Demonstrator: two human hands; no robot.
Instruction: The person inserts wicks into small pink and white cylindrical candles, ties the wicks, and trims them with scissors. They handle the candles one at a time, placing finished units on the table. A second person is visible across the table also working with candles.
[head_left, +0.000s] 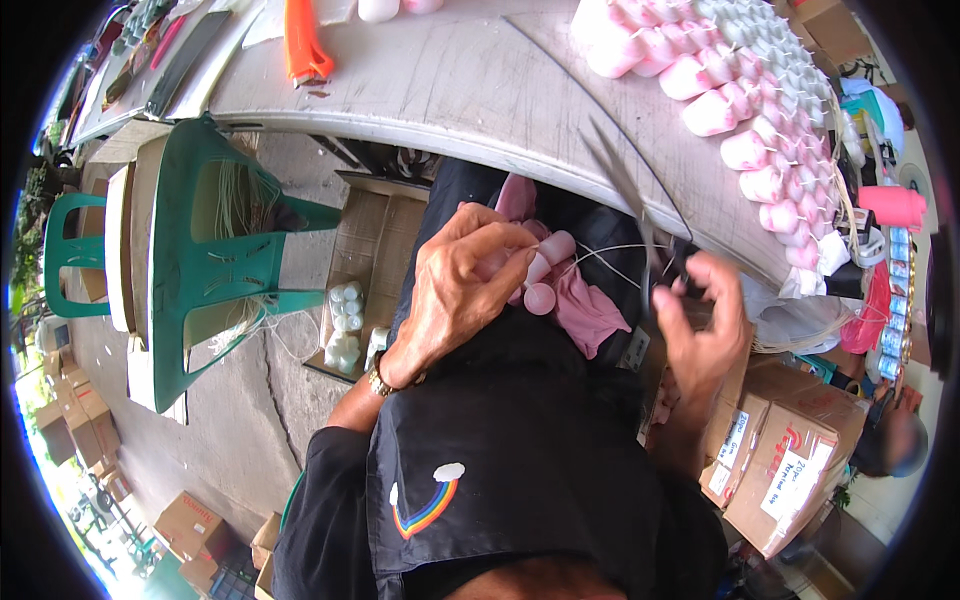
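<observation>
The person's left hand (462,285) is clenched around a small bunch of pale pink candles (545,270), whose stubby ends poke out past the fingertips over the lap. White wicks (610,255) run from those ends across to the right hand (705,325), whose fingers are closed through the handles of a pair of scissors (625,190); the blades stand open and point up and away from the fingers toward the table edge, with the wicks lying just beside them. A pink cloth (585,310) lies on the lap under both hands. Beyond the scissor tips, on the grey table (450,90), a broad heap of pink and white candles (745,90) is already laid out in rows, so to my eye a good share of the work looks done. Down past the left wrist, an open cardboard box (375,260) on the floor holds a few small white candles (345,320), which suggests more are waiting. A green plastic chair (215,260) lies tipped beside it, and an orange tool (303,45) sits on the far side of the table.
</observation>
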